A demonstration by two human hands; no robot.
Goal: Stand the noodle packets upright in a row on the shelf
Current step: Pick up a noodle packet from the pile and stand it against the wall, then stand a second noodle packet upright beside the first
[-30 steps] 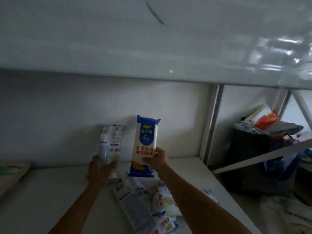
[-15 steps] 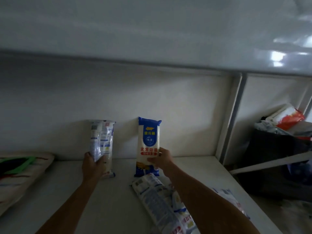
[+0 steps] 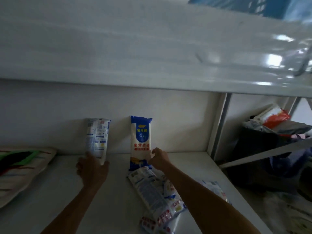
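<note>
Two noodle packets stand upright against the back wall of the white shelf (image 3: 55,191). The left one is a clear-and-white packet (image 3: 98,135). My left hand (image 3: 92,169) is just below it with fingers spread, index finger and thumb touching its lower end. The right one is a blue-and-white packet (image 3: 141,137) with red lettering. My right hand (image 3: 158,159) pinches its lower right edge. Several more noodle packets (image 3: 152,191) lie flat in a loose pile in front of it, partly under my right forearm.
The upper shelf board (image 3: 152,48) hangs low overhead. A striped cloth bag (image 3: 20,168) lies at the shelf's left end. A grey post (image 3: 219,124) bounds the shelf on the right. Beyond the post is a dark bag (image 3: 261,149) with clutter and an orange-and-white packet (image 3: 274,115).
Both packets went from held in the air to standing against the wall. My left hand has slid down off the white packet and its fingers have spread. The right hand still grips.
</note>
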